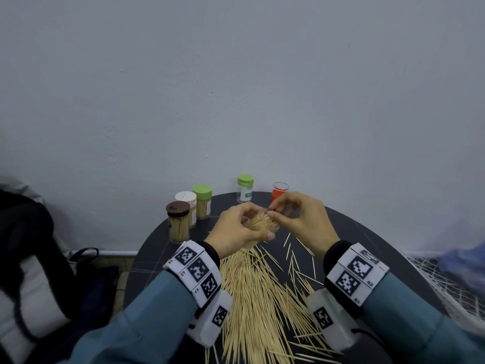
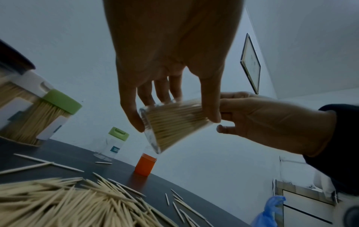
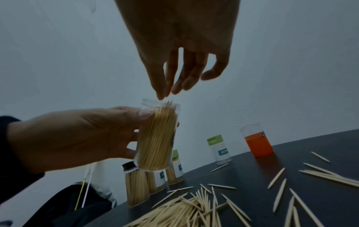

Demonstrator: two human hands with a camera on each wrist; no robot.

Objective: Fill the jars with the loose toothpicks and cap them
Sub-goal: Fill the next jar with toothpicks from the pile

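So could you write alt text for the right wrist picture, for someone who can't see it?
A left hand holds a clear jar packed with toothpicks while the right hand hovers fingertips-down over its open mouth. Below, loose toothpicks litter a dark table beside capped jars.

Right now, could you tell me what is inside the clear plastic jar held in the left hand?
The clear plastic jar is packed nearly full with wooden toothpicks, tips reaching its uncapped mouth. The left hand covers one side, so that part is hidden.
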